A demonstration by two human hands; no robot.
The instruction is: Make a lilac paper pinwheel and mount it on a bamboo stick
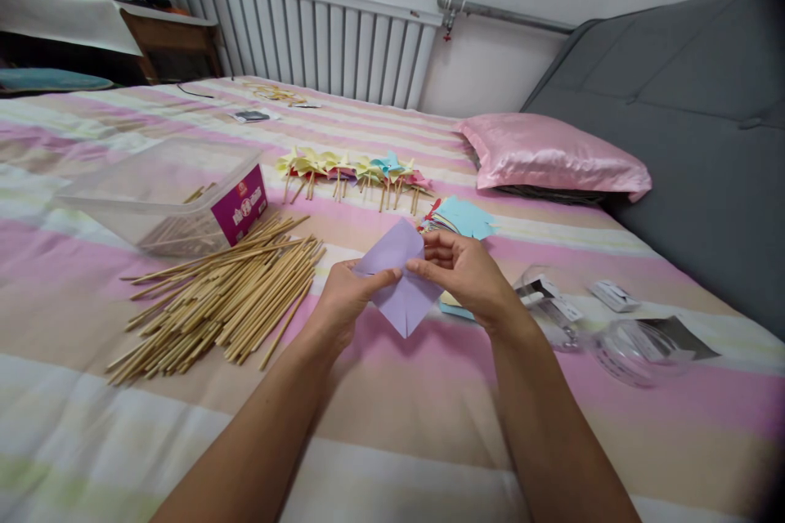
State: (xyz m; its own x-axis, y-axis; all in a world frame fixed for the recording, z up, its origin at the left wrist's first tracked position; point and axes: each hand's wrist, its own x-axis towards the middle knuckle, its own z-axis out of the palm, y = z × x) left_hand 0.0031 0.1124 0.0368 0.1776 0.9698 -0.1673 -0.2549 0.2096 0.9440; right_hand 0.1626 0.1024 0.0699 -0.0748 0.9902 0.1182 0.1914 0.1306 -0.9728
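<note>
Both of my hands hold a lilac square of paper [397, 276] over the striped bedspread [429, 392]. My left hand [345, 301] pinches its left side with thumb on top. My right hand [461, 270] grips its right edge, fingers curled over it. Just behind my right hand lies a stack of coloured paper squares [461, 217], light blue on top. To the left lies a heap of wooden sticks [226, 294].
A clear plastic box [160, 194] with a purple label stands at the left. A row of finished paper pinwheels [352, 172] lies farther back. Clear packaging and small cards [589, 319] lie right. A pink pillow [552, 154] and grey headboard [693, 131] are beyond.
</note>
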